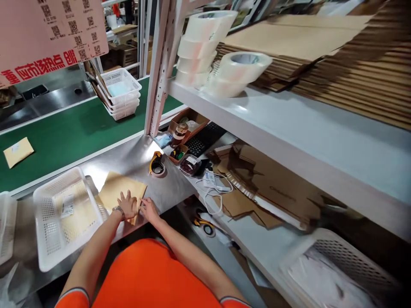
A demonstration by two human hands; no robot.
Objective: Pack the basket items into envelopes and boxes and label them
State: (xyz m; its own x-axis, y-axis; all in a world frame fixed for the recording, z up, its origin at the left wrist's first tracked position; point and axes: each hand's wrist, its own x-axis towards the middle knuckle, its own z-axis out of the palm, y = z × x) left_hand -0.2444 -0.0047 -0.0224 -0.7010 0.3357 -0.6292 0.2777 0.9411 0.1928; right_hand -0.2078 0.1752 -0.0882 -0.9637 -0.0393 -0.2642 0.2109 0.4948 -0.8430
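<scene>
A yellow-brown paper envelope (112,185) lies on the metal bench in front of me. My left hand (128,206) rests on it with the fingers spread, and a bracelet or watch circles that wrist. At the envelope's right edge, my right hand (149,210) has its fingers drawn together, pinching the paper. To the left stands a white plastic basket (43,226) with another envelope (74,205) inside, which bears a white label. A yellow-and-black tape dispenser (157,164) sits on the bench beyond my hands.
Beyond the bench runs a green conveyor belt (86,128), carrying an envelope (18,152) and stacked white baskets (123,105). On my right, a shelf (289,137) holds tape rolls (201,47) and flat cardboard (340,77). Below it are a keyboard (205,139), cables and cardboard pieces.
</scene>
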